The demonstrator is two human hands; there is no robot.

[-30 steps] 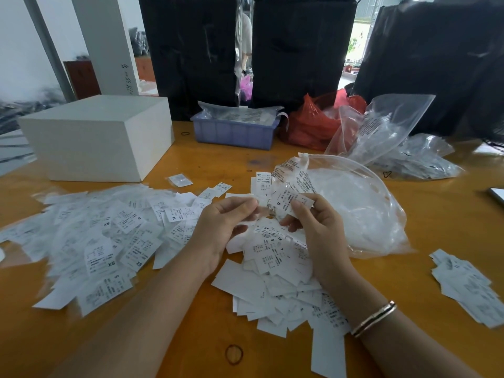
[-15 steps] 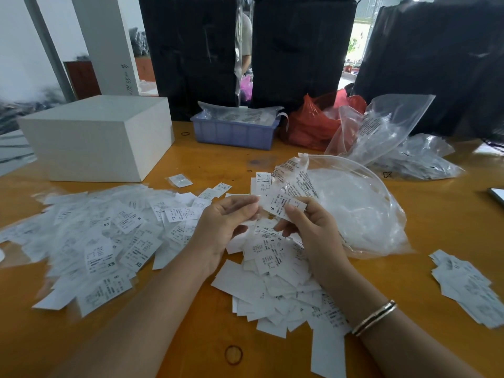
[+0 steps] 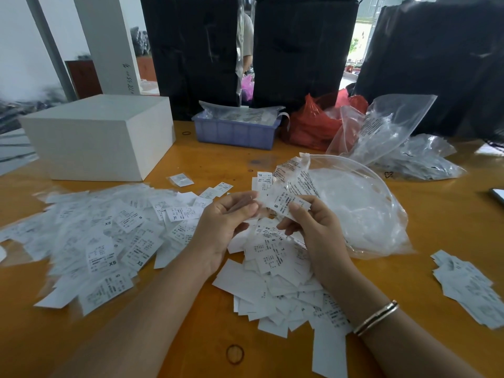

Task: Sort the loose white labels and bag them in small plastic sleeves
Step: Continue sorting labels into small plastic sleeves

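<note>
My right hand [image 3: 313, 230] pinches a white label marked S [image 3: 286, 204] above a heap of loose white labels [image 3: 275, 274] at the table's middle. My left hand [image 3: 226, 222] pinches a small clear plastic sleeve [image 3: 255, 199] right beside that label, thumb and fingers curled on it. A wide spread of labels in clear sleeves [image 3: 103, 236] lies to the left. A big clear bag holding small sleeves [image 3: 362, 214] lies just behind my right hand.
A white box [image 3: 101, 137] stands at the back left, a blue tray [image 3: 234, 132] and a red bag [image 3: 313, 124] behind the middle. More clear bags [image 3: 403, 148] lie at the back right. A small pile of labels [image 3: 469, 287] sits at the right edge.
My right hand has brought the S label left and slightly down toward my left hand. The left hand has lifted a little and now holds the sleeve at the label's edge.
</note>
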